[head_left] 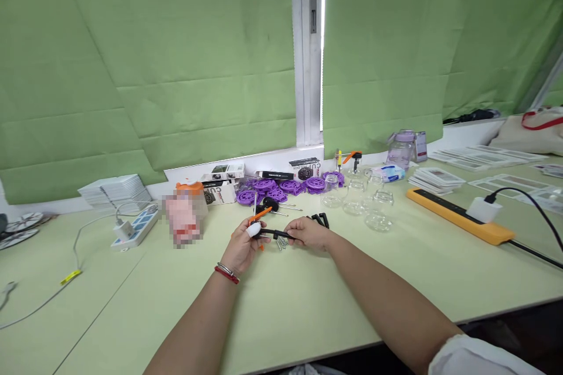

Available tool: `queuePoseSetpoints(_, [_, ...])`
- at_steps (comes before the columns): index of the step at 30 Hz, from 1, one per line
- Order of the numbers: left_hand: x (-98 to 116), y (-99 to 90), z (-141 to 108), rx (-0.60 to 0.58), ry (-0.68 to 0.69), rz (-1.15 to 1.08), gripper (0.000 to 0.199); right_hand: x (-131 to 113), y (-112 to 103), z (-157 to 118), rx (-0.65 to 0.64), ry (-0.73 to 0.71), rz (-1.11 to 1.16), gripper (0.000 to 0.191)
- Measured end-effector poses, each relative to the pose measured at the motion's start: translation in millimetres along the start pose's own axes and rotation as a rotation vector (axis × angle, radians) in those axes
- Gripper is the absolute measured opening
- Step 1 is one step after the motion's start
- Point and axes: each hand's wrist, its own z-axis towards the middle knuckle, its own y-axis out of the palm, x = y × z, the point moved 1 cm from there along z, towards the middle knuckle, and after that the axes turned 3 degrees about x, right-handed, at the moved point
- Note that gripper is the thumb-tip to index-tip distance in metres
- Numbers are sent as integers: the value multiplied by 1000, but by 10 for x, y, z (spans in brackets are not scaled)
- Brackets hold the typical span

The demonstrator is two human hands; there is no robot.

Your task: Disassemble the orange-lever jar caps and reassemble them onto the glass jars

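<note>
In the head view, my left hand, with a white wrap on the thumb, is closed on one end of a black rod-shaped part. An orange strip sticks up beside those fingers; whether it joins the rod I cannot tell. My right hand pinches the rod's other end, so it lies level between both hands. Small metal screws lie beneath the rod. Black bent pieces rest just behind my right hand. Beyond my left hand are a black knob-like part and thin metal rods.
Several purple wheel-shaped pieces lie before printed boxes. Clear glass jars stand to the right, near a yellow power strip. Leftward are a pink packet, a white power strip and a trailing cable.
</note>
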Motion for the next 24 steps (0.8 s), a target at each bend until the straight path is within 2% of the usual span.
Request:
queuePoseSetpoints(7, [-10, -1, 3, -29, -4, 66, 26, 6, 54, 3, -24, -20, 31, 19])
queuePoseSetpoints(11, [5, 29, -21, 9, 19, 120, 32, -3, 87, 7, 0, -82, 38, 25])
queuePoseSetpoints(14, [6, 51, -45, -9, 18, 184, 37, -38, 107, 0, 20, -140, 42, 24])
queuePoseSetpoints(21, [22, 81, -76, -59, 3, 192, 38, -29, 196, 0, -65, -70, 147, 29])
queuePoseSetpoints(24, [36, 88, -82, -64, 5, 168, 36, -14, 253, 13, -54, -67, 204, 32])
